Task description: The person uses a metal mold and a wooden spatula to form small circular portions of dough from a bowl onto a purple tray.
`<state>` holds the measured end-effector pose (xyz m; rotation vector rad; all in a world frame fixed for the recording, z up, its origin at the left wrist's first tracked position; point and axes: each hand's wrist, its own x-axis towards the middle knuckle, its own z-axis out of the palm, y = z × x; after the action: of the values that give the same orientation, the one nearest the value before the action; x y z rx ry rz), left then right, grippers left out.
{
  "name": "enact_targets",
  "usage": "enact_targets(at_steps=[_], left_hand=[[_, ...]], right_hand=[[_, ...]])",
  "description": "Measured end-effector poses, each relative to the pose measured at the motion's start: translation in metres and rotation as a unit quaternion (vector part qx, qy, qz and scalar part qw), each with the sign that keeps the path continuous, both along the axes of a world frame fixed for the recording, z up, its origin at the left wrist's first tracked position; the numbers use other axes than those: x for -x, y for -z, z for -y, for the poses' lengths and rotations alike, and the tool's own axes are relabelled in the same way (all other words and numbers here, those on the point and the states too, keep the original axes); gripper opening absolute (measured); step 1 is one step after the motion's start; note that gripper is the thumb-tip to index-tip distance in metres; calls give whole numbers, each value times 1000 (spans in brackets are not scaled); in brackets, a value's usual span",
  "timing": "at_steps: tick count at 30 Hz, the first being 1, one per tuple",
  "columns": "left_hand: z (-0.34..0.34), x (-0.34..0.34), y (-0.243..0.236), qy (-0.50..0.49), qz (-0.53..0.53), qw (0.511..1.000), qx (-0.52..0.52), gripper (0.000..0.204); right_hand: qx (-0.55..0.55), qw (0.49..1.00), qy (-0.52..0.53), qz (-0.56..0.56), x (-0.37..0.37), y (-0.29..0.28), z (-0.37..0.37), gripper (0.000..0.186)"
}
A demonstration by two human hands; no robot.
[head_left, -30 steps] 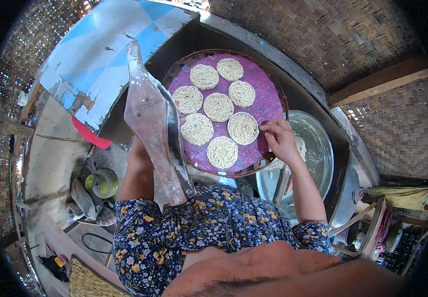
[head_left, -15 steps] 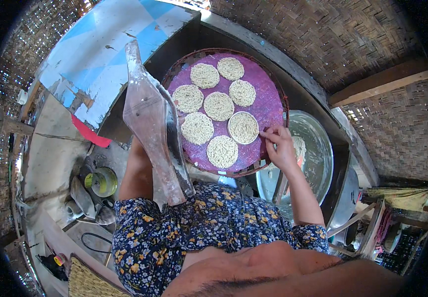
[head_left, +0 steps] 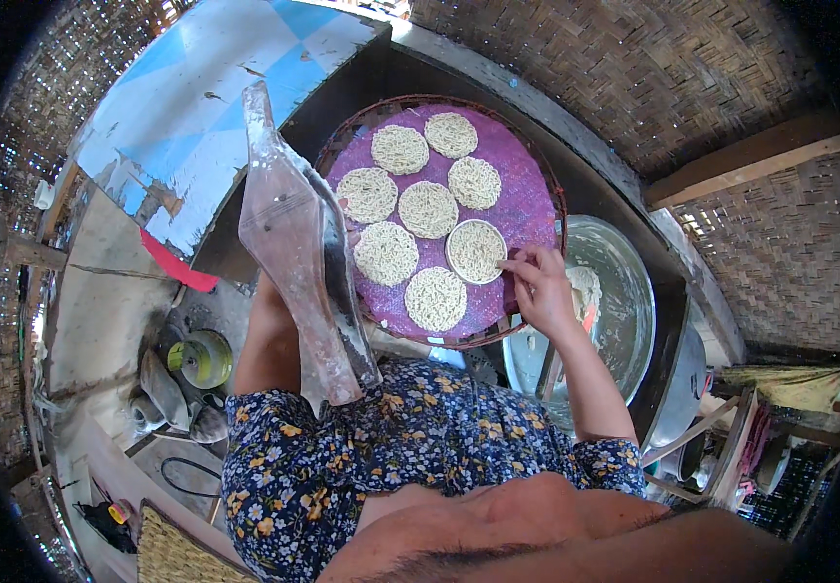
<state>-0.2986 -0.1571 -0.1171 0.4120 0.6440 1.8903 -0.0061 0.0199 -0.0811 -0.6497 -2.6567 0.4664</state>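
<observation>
A round tray [head_left: 548, 175] lined with purple woven sheeting holds several flat discs of pale noodle-like strands [head_left: 429, 209]. One disc lies inside a thin white ring [head_left: 476, 251] at the tray's right side. My right hand [head_left: 543, 287] pinches that ring's right edge between thumb and fingers. A long wooden tool [head_left: 294, 233], wide in the middle and smeared with dried paste, stands before my left forearm and covers most of my left hand [head_left: 353, 237]. Only bits of its fingers show by the tray's left rim, so its grip is hidden.
To the right of the tray stands a large metal basin [head_left: 624, 291] with pale dough or batter smears. A worn blue and white board [head_left: 197, 107] lies at the back left. A yellow-green pot [head_left: 201, 358] sits on the lower left, and woven walls [head_left: 672, 87] surround the place.
My right hand has shifted slightly left, its fingers closing in on the ring's edge. Tray, discs and wooden tool look nearly unmoved.
</observation>
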Motion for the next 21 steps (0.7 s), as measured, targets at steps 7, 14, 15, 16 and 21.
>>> enact_targets(at_steps=[7,14,15,16,21], left_hand=[[2,-1,4,-1,3,1000,9,37],[1,-2,5,3,6,1000,9,37],[1,-2,5,3,3,1000,9,37],[1,-2,5,3,5,1000,10,37],[0,-2,4,5,4,1000,7,37]], right_hand=[[-9,999,37,-23,0,4,-2,29],[-6,999,22,-30,6,4,6,30],[-22,999,9,-23,6,4,6,30],[-38,999,-5,-14,7,3,7,30],[-55,998,10,-33,8,3,2,30]])
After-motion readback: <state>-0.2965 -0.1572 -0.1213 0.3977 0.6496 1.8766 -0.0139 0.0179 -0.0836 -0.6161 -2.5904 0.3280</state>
